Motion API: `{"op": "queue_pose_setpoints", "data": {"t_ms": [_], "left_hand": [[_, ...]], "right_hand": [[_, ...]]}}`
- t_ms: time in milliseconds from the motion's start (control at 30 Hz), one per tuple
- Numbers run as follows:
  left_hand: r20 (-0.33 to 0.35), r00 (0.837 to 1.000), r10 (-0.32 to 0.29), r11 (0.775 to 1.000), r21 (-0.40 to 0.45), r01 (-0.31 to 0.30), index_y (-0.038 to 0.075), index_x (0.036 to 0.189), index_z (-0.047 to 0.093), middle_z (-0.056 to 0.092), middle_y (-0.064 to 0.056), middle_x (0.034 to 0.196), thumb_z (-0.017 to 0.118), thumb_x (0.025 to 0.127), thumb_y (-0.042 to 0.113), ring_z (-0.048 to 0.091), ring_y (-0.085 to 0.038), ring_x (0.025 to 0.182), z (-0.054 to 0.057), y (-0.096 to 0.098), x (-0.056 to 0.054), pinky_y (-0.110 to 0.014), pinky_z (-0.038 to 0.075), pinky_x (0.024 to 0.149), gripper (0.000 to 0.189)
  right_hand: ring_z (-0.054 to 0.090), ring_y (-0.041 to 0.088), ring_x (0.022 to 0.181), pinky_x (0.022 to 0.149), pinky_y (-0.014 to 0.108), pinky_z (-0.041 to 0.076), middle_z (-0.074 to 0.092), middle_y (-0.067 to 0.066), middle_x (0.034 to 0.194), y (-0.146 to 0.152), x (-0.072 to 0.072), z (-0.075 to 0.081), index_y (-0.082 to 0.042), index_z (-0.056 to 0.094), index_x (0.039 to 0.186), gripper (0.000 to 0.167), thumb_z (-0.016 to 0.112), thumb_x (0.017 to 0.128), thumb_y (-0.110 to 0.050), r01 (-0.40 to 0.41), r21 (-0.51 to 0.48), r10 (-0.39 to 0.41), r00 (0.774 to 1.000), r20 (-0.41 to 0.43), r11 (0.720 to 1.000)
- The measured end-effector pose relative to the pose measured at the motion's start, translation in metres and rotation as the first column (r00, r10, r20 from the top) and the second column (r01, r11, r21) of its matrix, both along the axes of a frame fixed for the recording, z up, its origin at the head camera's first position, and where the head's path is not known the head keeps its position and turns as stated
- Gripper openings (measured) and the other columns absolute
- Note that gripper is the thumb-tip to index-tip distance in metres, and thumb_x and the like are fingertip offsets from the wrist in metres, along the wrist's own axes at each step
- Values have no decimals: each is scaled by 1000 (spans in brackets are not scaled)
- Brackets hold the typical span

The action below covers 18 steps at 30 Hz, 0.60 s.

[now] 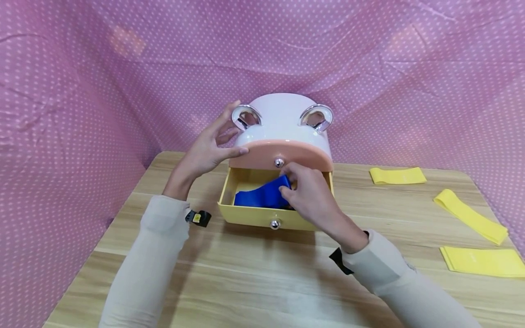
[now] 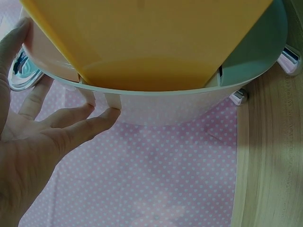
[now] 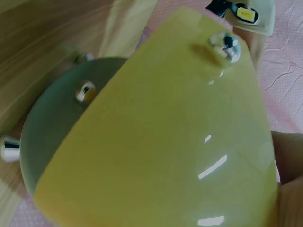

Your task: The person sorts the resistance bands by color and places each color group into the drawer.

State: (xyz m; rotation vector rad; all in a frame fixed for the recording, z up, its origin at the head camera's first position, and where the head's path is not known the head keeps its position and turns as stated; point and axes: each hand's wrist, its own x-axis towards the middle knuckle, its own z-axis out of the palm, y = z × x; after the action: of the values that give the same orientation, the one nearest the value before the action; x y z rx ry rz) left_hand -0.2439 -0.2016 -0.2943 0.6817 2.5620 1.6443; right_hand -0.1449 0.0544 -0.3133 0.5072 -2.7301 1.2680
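Observation:
A small white drawer cabinet (image 1: pixel 283 118) with silver ring ears stands at the table's back. Its yellow drawer (image 1: pixel 246 216), below a pink drawer front (image 1: pixel 262 155), is pulled out. A blue resistance band (image 1: pixel 262 193) lies partly in the yellow drawer, one end raised. My right hand (image 1: pixel 311 193) pinches that end between thumb and fingers, over the drawer's right part. Extended fingers of my left hand (image 1: pixel 207 148) touch the cabinet's left side, the thumb at the pink front's edge. In the right wrist view the drawer (image 3: pixel 165 132) hides most of the right hand.
Three yellow resistance bands lie on the wooden table (image 1: pixel 254 278) at the right: one band (image 1: pixel 398 176) at the back, another band (image 1: pixel 471 216) slanted, a third band (image 1: pixel 484 262) nearer. Pink dotted cloth (image 1: pixel 197 54) hangs behind and on both sides.

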Motion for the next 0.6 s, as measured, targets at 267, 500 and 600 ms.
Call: {"op": "queue_pose_setpoints", "data": {"t_ms": [267,500,600], "left_hand": [[-6,1000,5,1000,-13,-5,53,162,24,30,-5,173,84,90,15,45,-36,151,0,-1,0,-51,46,120,102],[-8,1000,7,1000,-20,-7,53,162,23,31,-5,172,85,90,16,45,-35,151,0,-1,-1,-49,48,119,102],[-8,1000,6,1000,-19,-6,53,162,23,32,-5,172,85,90,16,45,-34,150,0,0,-1,-49,48,119,102]], "right_hand": [[56,20,68,58,26,42,64,7,79,8,-9,-1,0,69,107,17,76,91,-3,-6,208,3,1000,12,978],[59,24,78,69,35,52,69,10,89,14,-10,0,2,69,110,20,74,91,-4,-17,322,3,999,46,946],[62,26,82,74,39,57,72,14,97,17,-8,2,4,68,118,26,72,93,-4,-3,347,-12,999,42,938]]}}
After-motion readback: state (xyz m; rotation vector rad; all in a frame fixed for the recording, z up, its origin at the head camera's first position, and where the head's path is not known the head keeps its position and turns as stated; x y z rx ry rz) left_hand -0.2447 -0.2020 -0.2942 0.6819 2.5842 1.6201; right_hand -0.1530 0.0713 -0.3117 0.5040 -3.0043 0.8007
